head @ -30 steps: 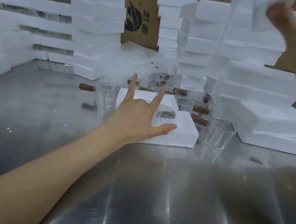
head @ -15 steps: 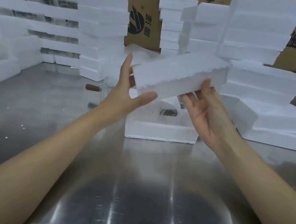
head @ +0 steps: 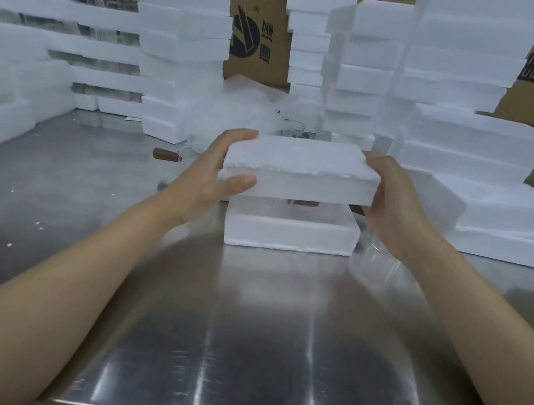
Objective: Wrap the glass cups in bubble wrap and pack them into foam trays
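Observation:
I hold a white foam tray half (head: 301, 169) level, just above a second foam tray (head: 290, 232) that sits on the steel table. My left hand (head: 218, 170) grips its left end, thumb on the front face. My right hand (head: 393, 204) grips its right end. A dark wooden cup handle (head: 303, 203) shows in the gap between the two foam pieces. A glass cup with a brown wooden handle (head: 166, 154) stands behind my left hand, mostly hidden. Crumpled bubble wrap (head: 238, 104) lies further back.
Tall stacks of foam trays stand at the back left (head: 181, 50), centre (head: 358, 67) and right (head: 473, 157). Cardboard boxes (head: 260, 28) line the wall. The steel table (head: 236, 353) stretches toward me; its front edge is near the bottom.
The foam piece has come down from a tilted position at chest height to level just above the tray on the table. Both hands shifted to grip its ends.

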Tool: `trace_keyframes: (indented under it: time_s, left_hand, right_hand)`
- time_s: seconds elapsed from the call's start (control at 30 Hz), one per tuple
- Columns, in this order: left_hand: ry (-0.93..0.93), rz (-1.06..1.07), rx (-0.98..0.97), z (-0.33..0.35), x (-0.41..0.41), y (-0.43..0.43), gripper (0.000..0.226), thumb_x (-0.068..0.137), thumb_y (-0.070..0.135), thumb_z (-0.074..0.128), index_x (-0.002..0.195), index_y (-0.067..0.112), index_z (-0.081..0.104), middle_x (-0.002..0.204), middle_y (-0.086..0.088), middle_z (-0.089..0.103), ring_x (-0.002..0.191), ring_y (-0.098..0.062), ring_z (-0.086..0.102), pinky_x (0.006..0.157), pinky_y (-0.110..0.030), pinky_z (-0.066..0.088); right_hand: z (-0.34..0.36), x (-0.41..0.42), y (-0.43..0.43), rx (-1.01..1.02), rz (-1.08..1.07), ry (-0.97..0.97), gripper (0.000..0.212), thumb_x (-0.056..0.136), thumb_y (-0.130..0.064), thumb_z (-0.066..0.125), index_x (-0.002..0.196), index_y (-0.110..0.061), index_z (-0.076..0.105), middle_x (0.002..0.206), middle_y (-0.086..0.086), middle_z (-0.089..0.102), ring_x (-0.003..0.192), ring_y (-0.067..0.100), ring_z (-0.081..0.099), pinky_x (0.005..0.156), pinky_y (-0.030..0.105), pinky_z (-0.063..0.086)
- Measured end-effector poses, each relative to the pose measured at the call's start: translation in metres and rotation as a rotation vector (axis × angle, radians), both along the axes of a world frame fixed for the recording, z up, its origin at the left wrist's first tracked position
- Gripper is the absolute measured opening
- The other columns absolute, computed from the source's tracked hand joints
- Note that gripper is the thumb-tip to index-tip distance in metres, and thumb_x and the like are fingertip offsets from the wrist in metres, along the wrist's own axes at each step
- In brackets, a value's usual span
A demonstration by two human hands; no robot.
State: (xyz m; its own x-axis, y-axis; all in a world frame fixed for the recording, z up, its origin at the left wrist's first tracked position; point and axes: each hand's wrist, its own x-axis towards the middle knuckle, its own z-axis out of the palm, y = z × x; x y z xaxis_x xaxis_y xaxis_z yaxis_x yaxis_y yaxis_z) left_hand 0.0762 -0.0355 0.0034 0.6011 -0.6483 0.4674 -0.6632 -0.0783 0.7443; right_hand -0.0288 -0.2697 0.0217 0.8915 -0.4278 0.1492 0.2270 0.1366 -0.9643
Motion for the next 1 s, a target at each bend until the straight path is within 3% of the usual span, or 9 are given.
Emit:
trace_keyframes:
  time_s: [0.1,0.23,0.37,0.5,0.6,0.7,0.8,0.9,1.0]
  left_hand:
    - [0.028,-0.013,0.091,-0.004,0.003,0.001,0.067,0.085,0.041,0.060,0.143,0.022,0.032,0.136,0.023,0.036,0.107,0.026,0.040,0.084,0.004,0.031]
    - [0.077,-0.023,0.122,0.000,0.004,0.003,0.064,0.083,0.036,0.060,0.141,0.023,0.036,0.142,0.014,0.037,0.099,0.023,0.046,0.080,0.001,0.036]
    - [0.058,-0.019,0.185,0.006,0.010,0.008,0.057,0.088,0.017,0.066,0.138,0.024,0.039,0.126,0.016,0.047,0.070,0.021,0.050,0.064,0.001,0.038]
    - [0.100,-0.048,0.250,0.009,0.013,0.009,0.066,0.080,0.022,0.075,0.135,0.029,0.039,0.120,0.021,0.049,0.094,0.021,0.051,0.077,0.001,0.038]
    - [0.151,-0.065,0.306,0.008,0.012,0.009,0.076,0.067,0.035,0.078,0.130,0.037,0.037,0.127,0.026,0.048,0.112,0.018,0.048,0.086,0.000,0.038]
    - [0.136,-0.051,0.335,0.008,0.011,0.009,0.083,0.060,0.046,0.078,0.130,0.042,0.034,0.130,0.031,0.045,0.115,0.020,0.044,0.087,-0.001,0.037]
    - [0.103,-0.030,0.381,0.009,0.014,0.012,0.081,0.064,0.051,0.079,0.130,0.049,0.032,0.133,0.036,0.040,0.125,0.012,0.039,0.099,-0.015,0.033]
    - [0.058,-0.012,0.438,0.011,0.016,0.014,0.078,0.070,0.049,0.080,0.130,0.055,0.031,0.130,0.045,0.037,0.126,0.011,0.038,0.101,-0.021,0.033]
    - [0.019,-0.001,0.457,0.012,0.015,0.014,0.079,0.071,0.047,0.081,0.130,0.054,0.029,0.127,0.046,0.036,0.119,0.024,0.035,0.095,-0.016,0.033]
  right_hand:
    - [-0.003,0.004,-0.003,-0.009,-0.011,0.042,0.038,0.096,-0.013,0.039,0.129,0.003,0.050,0.109,0.012,0.059,0.095,0.023,0.057,0.080,0.030,0.047]
    - [-0.008,0.008,-0.006,-0.030,0.020,0.080,0.025,0.096,-0.011,0.036,0.099,-0.013,0.061,0.085,0.001,0.066,0.073,0.012,0.063,0.060,0.019,0.050]
    - [-0.010,0.011,-0.006,-0.124,-0.016,0.103,0.033,0.090,-0.005,0.036,0.083,-0.021,0.064,0.076,-0.006,0.067,0.069,0.008,0.062,0.066,0.025,0.045]
    - [-0.014,0.010,-0.008,-0.440,-0.100,0.189,0.033,0.082,-0.022,0.036,0.098,-0.034,0.063,0.123,-0.004,0.058,0.109,0.018,0.055,0.091,0.034,0.043]
    - [-0.014,0.006,-0.008,-0.590,-0.127,0.190,0.038,0.092,-0.015,0.031,0.109,-0.034,0.059,0.117,-0.009,0.055,0.097,0.014,0.051,0.064,0.023,0.038]
    - [-0.016,0.005,-0.009,-0.720,-0.153,0.168,0.040,0.097,-0.013,0.029,0.120,-0.030,0.057,0.113,-0.010,0.050,0.101,0.011,0.044,0.068,0.006,0.034]
    - [-0.017,0.005,-0.009,-0.753,-0.160,0.176,0.040,0.097,-0.013,0.029,0.120,-0.030,0.056,0.110,-0.012,0.049,0.100,0.011,0.043,0.063,-0.005,0.029]
    - [-0.017,0.007,-0.008,-0.731,-0.131,0.202,0.038,0.092,-0.018,0.031,0.109,-0.044,0.053,0.103,-0.018,0.047,0.101,0.012,0.045,0.076,0.012,0.036]
    - [-0.016,0.008,-0.006,-0.692,-0.081,0.224,0.040,0.075,-0.031,0.031,0.095,-0.057,0.053,0.112,-0.013,0.048,0.107,0.012,0.046,0.084,0.026,0.036]
